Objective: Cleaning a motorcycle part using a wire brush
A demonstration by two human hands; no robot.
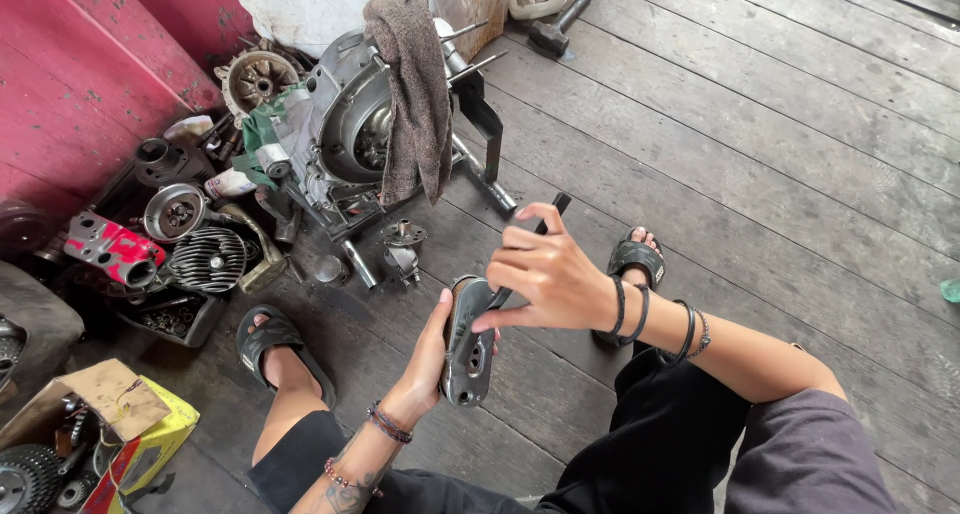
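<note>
My left hand (425, 359) grips a dark grey metal engine cover (466, 346) from behind, holding it upright above the floorboards. My right hand (545, 274) is closed on a thin black tool (540, 229), whose lower end touches the top edge of the cover. Both wrists wear bead and cord bracelets. My feet in black sandals (272, 336) rest on the planks on either side of the hands.
An engine block (345, 134) on a stand, draped with a grey-brown rag (415, 94), sits ahead. Loose engine parts, a finned cylinder (207, 261) and a red part (112, 251) lie left by a red wall. A hammer (555, 29) lies far back. A yellow cardboard box (140, 434) is near left.
</note>
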